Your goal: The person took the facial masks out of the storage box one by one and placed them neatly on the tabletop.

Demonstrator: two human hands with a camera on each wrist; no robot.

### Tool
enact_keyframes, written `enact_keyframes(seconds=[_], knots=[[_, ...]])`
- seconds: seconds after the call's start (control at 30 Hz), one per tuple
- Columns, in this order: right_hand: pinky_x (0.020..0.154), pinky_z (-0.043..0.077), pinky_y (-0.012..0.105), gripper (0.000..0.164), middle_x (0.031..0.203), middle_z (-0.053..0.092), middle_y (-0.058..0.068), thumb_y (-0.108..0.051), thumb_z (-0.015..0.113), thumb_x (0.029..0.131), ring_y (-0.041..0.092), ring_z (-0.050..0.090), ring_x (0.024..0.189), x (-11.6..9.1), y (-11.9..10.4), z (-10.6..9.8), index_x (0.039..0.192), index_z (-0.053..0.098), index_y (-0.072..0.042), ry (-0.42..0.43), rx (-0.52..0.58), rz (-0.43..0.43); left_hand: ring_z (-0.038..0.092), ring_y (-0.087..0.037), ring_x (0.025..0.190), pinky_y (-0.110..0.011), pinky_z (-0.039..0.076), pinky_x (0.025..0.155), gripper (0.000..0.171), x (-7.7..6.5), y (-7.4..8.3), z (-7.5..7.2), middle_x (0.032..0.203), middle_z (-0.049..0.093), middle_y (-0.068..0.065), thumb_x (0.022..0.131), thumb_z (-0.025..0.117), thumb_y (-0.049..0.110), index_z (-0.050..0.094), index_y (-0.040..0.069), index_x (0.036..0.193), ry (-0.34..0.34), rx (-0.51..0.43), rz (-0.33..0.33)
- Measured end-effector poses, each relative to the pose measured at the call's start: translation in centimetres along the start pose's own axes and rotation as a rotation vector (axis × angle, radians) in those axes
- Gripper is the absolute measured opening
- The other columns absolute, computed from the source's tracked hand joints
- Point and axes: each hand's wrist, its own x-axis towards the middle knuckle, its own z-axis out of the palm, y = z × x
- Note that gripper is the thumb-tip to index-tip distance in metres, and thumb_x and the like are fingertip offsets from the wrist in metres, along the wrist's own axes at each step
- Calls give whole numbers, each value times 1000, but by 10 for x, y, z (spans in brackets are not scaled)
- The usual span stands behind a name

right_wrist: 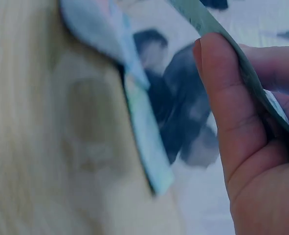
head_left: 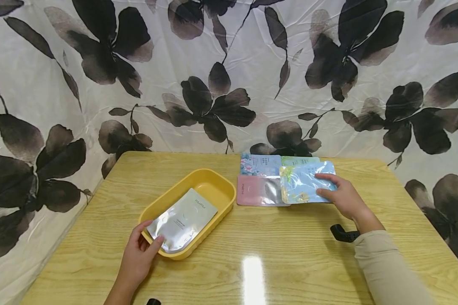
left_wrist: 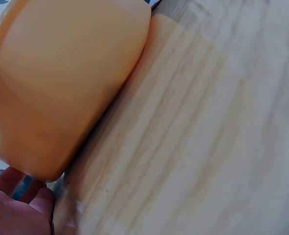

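My right hand [head_left: 347,199] pinches a light blue sheet mask packet [head_left: 303,183] by its right edge, between thumb and fingers. In the right wrist view the packet [right_wrist: 252,73] appears edge-on, raised off the table. Behind and below it lie a pink and silver packet [head_left: 257,190], a blue floral packet [head_left: 260,164] and a partly covered green packet [head_left: 300,160]. My left hand [head_left: 137,256] grips the near end of a yellow plastic basket [head_left: 227,186]. Inside the basket a silver packet [head_left: 185,220] marked PMPM leans with its face up.
The wooden table [head_left: 221,271] ends at a floral cloth [head_left: 229,76] hung behind it. A black curved piece [head_left: 343,234] shows beside my right wrist. Another dark piece [head_left: 153,301] is at the bottom edge, near my left forearm.
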Motion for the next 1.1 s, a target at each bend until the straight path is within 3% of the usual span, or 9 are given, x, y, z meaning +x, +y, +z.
enact_keyframes(seconds=[0.1,0.13,0.3,0.4,0.5,0.63,0.8,1.1], knots=[[77,50,20,56,153,27,33,-15,67,98,33,50,110,-1,13,-8,147,45,2,13,-14,44,42,2,117,-2,35,92,56,0,0,0,144,37,-29,100,63,9,34,-3,146,1,-9,2],[79,48,21,57,153,27,33,-16,67,98,34,49,110,-1,17,-10,147,44,2,17,-22,53,41,2,117,-2,35,92,56,0,0,0,145,37,-29,100,63,9,34,-3,146,1,-12,0],[106,33,50,58,155,23,35,-17,67,98,45,30,133,-1,29,-20,147,44,4,21,-67,75,43,3,116,-3,37,91,56,1,0,1,144,37,-28,100,63,8,34,-2,146,1,-30,-3],[108,26,60,57,154,23,37,-15,67,97,47,25,136,-1,34,-23,145,44,7,13,-80,88,44,4,116,-3,38,91,55,1,0,1,144,37,-28,99,63,8,34,-2,145,2,-28,-4],[99,41,44,56,148,34,35,-13,67,97,39,44,121,-1,37,-23,144,45,7,14,-96,106,43,5,115,-3,38,91,55,1,0,1,144,37,-28,99,63,9,35,-2,145,4,-22,-7],[74,54,26,55,132,47,31,-8,65,98,16,58,91,-1,40,-22,145,43,10,-2,-26,131,44,6,115,-3,38,91,55,0,1,1,143,38,-28,99,64,9,35,-2,145,4,-14,-8],[71,58,27,56,125,50,28,-4,63,98,6,59,84,2,41,-19,146,38,13,-39,93,154,43,4,116,-3,37,91,56,1,1,0,144,37,-29,99,64,9,35,-2,145,3,-16,-7],[70,54,23,56,121,55,25,-8,67,96,7,59,84,9,39,-10,143,44,10,-32,30,146,40,3,118,-3,35,93,56,1,-2,0,146,35,-29,100,63,10,34,-2,146,-4,-20,-2]])
